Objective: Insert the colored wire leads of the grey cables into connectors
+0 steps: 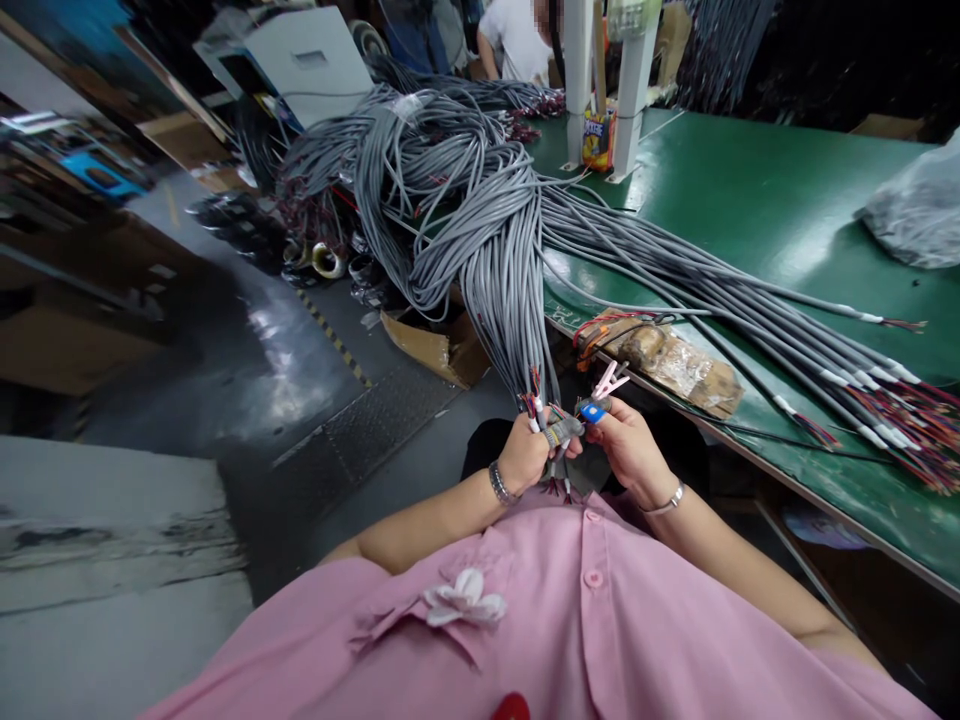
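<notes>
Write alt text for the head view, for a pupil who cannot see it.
A person's left hand holds the ends of some gray cables, and the right hand, close beside it, has something small and blue at its tip. More gray cables stretch across a green table on the right, many ending in colored wires.

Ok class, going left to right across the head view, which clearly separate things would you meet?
Blue plastic object, pale grey casing, the person's left hand, the person's right hand, plastic bag.

The left hand (527, 455) holds grey cables (501, 285) near the right hand (631, 448).
</notes>
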### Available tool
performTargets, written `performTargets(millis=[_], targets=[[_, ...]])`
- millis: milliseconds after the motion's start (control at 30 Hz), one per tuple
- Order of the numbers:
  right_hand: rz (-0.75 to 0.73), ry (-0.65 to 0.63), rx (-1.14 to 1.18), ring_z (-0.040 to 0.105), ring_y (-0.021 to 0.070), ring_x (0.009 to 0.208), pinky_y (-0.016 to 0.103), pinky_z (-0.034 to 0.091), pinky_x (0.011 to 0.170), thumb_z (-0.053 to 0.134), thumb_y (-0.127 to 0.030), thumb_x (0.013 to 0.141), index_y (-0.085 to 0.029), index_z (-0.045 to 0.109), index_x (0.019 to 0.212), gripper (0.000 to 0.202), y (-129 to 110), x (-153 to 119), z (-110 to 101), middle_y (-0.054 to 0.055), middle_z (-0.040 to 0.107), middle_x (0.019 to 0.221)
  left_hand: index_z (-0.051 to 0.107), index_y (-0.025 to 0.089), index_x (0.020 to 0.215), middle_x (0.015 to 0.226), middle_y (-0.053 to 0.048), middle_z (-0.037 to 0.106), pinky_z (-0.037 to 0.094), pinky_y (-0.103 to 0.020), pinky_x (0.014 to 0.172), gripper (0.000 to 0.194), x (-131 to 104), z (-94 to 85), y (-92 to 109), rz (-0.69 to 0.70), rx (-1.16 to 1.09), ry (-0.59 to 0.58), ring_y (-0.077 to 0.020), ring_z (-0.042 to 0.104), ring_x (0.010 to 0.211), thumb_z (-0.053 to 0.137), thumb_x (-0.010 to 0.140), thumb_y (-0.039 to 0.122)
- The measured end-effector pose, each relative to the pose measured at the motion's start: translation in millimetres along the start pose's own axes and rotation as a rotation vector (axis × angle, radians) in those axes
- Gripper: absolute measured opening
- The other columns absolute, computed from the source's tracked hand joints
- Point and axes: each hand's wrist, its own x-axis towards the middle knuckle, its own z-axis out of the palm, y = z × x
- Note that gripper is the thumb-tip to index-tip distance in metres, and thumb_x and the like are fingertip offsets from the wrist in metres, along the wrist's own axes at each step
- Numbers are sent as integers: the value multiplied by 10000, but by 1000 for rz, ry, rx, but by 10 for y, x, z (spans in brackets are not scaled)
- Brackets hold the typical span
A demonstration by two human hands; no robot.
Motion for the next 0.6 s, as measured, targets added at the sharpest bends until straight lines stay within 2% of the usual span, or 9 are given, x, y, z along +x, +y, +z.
performTargets(millis=[200, 300, 400, 600], targets=[[-81, 116, -45, 426, 83, 535, 244, 345, 549, 769, -325, 702, -187, 633, 717, 195, 85, -45, -51, -55, 551, 606, 674, 118, 666, 555, -45, 666, 375, -201, 434, 288, 16, -14, -64, 47, 54, 21, -104, 564, 455, 716, 751, 390], [-59, 132, -7, 414, 86, 537, 245, 342, 554, 762, -320, 704, -189, 613, 688, 199, 127, -58, -67, -61, 519, 584, 681, 119, 683, 562, -44, 673, 381, -200, 436, 269, 16, -12, -71, 43, 70, 23, -112, 580, 467, 721, 743, 378], [-8, 109, 29, 417, 86, 525, 245, 331, 545, 756, -319, 709, -187, 587, 655, 221, 121, -65, -67, -62, 503, 553, 669, 123, 661, 550, -35, 664, 376, -200, 434, 277, 5, -6, -51, 48, 77, 23, -105, 569, 456, 720, 743, 383], [38, -10, 32, 473, 95, 541, 247, 345, 551, 731, -381, 757, -186, 614, 720, 230, -20, -71, -22, -32, 572, 593, 656, 125, 647, 547, -28, 657, 395, -207, 450, 271, -21, 8, -2, 54, 68, -26, -98, 553, 447, 721, 734, 373]])
